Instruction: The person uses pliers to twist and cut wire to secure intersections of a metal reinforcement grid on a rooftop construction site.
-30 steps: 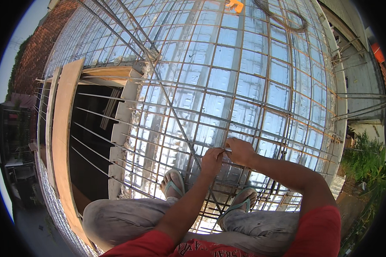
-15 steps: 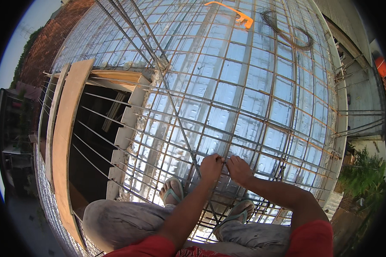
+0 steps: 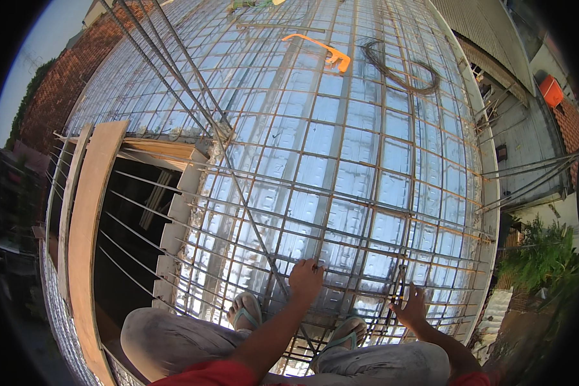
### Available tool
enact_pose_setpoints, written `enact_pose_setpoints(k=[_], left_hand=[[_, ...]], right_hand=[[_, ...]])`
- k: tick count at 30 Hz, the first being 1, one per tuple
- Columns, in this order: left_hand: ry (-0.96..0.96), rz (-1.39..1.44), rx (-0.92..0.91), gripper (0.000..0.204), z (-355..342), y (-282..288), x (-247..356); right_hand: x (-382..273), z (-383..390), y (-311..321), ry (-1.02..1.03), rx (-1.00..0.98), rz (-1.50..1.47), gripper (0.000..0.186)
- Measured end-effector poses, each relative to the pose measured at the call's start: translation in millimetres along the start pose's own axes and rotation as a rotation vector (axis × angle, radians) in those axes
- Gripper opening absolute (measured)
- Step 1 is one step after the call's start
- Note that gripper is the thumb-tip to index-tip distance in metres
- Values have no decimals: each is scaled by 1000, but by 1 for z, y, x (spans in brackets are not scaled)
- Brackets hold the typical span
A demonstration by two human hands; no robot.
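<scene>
Right of and beyond the dark rectangular opening [image 3: 132, 225], a ribbed silver metal deck [image 3: 392, 188], bluish farther off and glaring white close to the opening's right edge. Over that deck, a grid of steel bars [image 3: 370, 202], rust-brown and grey, some running on across the opening. All outdoors in daylight: past the opening's far end, a reddish tiled roof [image 3: 55, 96]; well to its right, outside the deck edge, a grey corrugated roof [image 3: 489, 32], then green plants [image 3: 540, 257]. Along the opening's left side, a long wooden plank [image 3: 90, 238]. Near its far right corner, tilted rods [image 3: 172, 67] rising in a cluster. Right of its near end, bent knees in grey trousers [image 3: 167, 338] and sandalled feet [image 3: 244, 315]. Far off to its right, a coil of dark wire [image 3: 395, 77] and an orange tool [image 3: 336, 59], both lying on the grid. Right of the opening, the left grip [image 3: 305, 281] at a bar, fingers curled, contents impossible to tell; farther right, the right grip [image 3: 412, 309], spread wide, just beside dark pliers [image 3: 401, 283] standing among the bars.
</scene>
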State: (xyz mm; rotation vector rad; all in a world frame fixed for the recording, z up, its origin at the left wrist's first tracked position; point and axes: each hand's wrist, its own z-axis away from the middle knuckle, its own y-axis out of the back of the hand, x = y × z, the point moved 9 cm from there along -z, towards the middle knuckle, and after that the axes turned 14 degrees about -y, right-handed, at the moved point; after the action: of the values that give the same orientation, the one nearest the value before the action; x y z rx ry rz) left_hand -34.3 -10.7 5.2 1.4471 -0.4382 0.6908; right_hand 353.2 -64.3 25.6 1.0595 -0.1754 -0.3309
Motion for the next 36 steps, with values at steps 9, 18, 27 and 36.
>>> enact_pose_setpoints(k=[9,18,27,36], left_hand=[[-216,-199,-390,13,-20,-31,-15],[-575,-463,-624,22,-37,-24,24],[609,1411,-146,45,110,-124,9],[722,2439,67,41,48,-96,68]], right_hand=[[-17,19,-20,-157,-32,14,76],[-85,76,85,-26,-757,-1565,56],[-267,37,139,521,-222,524,55],[-336,52,76,688,69,1092,80]])
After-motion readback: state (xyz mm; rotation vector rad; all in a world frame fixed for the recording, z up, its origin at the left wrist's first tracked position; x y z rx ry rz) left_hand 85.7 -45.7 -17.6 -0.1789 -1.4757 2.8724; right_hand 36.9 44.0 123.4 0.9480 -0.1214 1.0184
